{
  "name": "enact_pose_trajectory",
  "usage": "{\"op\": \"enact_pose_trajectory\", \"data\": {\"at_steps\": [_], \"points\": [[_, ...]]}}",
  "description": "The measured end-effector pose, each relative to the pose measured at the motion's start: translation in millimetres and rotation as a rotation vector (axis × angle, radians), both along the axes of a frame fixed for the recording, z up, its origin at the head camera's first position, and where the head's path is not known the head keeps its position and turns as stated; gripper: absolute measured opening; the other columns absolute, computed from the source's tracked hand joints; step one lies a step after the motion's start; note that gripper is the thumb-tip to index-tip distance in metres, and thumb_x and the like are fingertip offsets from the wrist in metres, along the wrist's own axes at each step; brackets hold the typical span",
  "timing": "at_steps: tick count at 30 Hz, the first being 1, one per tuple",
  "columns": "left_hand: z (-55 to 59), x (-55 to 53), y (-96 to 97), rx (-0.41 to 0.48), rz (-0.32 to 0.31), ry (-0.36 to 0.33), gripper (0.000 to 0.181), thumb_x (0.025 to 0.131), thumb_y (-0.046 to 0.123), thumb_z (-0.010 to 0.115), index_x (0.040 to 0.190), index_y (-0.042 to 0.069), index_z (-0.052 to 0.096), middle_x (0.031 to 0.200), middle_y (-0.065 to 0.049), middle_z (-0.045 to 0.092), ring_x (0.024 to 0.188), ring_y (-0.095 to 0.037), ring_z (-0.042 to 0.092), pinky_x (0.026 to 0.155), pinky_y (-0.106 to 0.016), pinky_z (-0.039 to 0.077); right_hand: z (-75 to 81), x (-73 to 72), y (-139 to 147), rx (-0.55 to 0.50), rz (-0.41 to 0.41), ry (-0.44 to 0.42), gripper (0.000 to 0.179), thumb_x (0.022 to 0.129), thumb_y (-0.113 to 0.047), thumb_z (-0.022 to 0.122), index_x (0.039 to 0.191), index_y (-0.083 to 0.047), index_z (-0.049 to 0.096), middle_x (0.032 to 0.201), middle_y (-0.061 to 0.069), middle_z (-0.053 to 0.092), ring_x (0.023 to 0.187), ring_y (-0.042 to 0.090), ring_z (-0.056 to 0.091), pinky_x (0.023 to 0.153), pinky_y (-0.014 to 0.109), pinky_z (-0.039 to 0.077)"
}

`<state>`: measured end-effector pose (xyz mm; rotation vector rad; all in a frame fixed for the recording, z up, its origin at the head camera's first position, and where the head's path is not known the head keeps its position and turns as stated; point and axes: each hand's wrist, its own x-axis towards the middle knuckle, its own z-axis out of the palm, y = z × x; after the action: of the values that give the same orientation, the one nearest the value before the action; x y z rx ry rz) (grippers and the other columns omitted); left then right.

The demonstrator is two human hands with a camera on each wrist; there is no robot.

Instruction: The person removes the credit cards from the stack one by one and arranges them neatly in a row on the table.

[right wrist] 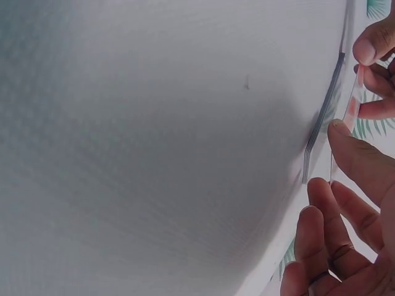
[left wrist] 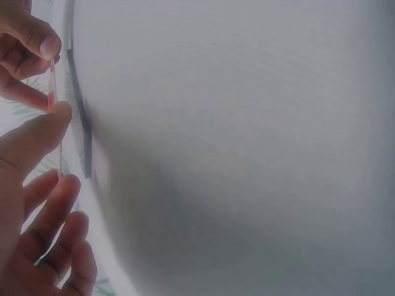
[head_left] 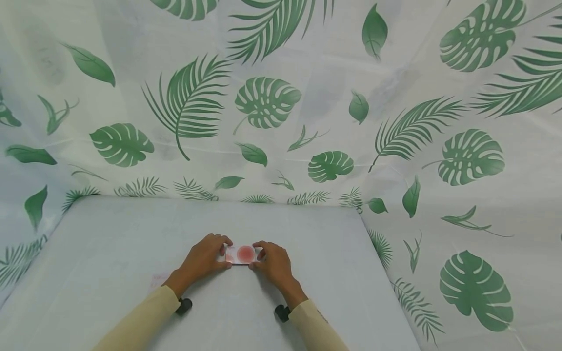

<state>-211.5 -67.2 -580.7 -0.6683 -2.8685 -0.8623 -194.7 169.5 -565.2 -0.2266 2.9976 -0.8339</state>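
A small white card (head_left: 246, 254) with a large red-pink round spot is stretched between both hands over the white table. My left hand (head_left: 204, 256) pinches its left end between thumb and fingers. At the right end, my right hand (head_left: 275, 263) pinches it the same way. Both wrist views show the card (left wrist: 52, 86) nearly edge-on, as a thin sheet. Below it, apart from the card, lies a flat dark-edged thing that looks layered (right wrist: 321, 117); the hands and card mostly hide it in the head view.
The white tabletop (head_left: 131, 234) spreads around the hands. A faint pink mark (head_left: 160, 279) shows left of the left forearm. White sheeting printed with green leaves (head_left: 268, 102) rises behind and at both sides. Black wrist cameras (head_left: 184, 306) sit at the cuffs.
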Motion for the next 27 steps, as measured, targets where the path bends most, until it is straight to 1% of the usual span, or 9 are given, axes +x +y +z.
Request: {"op": "enact_pose_trajectory", "data": {"at_steps": [6,11,15,22,27], "points": [[3.6,3.0,-3.4,-0.01,0.006,0.007,0.052,0.078,0.03,0.096,0.121,0.015,0.071,0.085,0.006,0.061,0.085,-0.009,0.05,0.077,-0.027,0.051,0.7,0.5,-1.6,-0.013,0.02,0.028,0.052,0.08,-0.023,0.094,0.128,-0.018,0.075,0.085,-0.004,0.07,0.079,0.011,0.055,0.081,0.034,0.048],[6.5,4.9,-5.8,-0.014,0.013,-0.002,0.051,0.078,0.03,0.096,0.12,0.015,0.071,0.085,0.006,0.062,0.087,-0.01,0.051,0.08,-0.031,0.053,1.2,1.1,-3.9,-0.019,0.027,0.026,0.052,0.081,-0.023,0.094,0.128,-0.018,0.075,0.085,-0.004,0.07,0.078,0.01,0.054,0.079,0.032,0.047],[6.6,5.9,-8.3,-0.015,0.012,0.003,0.051,0.078,0.03,0.096,0.12,0.015,0.071,0.085,0.006,0.061,0.087,-0.01,0.051,0.081,-0.032,0.053,2.0,2.0,-4.9,-0.02,0.035,0.018,0.052,0.081,-0.024,0.094,0.129,-0.019,0.075,0.086,-0.004,0.07,0.077,0.009,0.054,0.078,0.031,0.047],[5.2,8.5,-14.3,-0.016,0.005,0.042,0.049,0.078,0.031,0.096,0.117,0.015,0.072,0.084,0.007,0.06,0.086,-0.009,0.051,0.08,-0.03,0.052,2.0,4.2,-5.5,-0.05,0.082,0.035,0.052,0.081,-0.023,0.094,0.129,-0.017,0.075,0.087,-0.002,0.07,0.076,0.008,0.054,0.076,0.028,0.046],[5.4,10.3,-17.7,-0.002,0.004,0.046,0.048,0.077,0.031,0.096,0.116,0.016,0.072,0.084,0.007,0.06,0.085,-0.009,0.05,0.078,-0.029,0.051,0.7,4.7,-6.4,-0.045,0.099,0.043,0.052,0.081,-0.022,0.094,0.129,-0.016,0.074,0.087,-0.002,0.071,0.075,0.007,0.054,0.075,0.026,0.046]]}}
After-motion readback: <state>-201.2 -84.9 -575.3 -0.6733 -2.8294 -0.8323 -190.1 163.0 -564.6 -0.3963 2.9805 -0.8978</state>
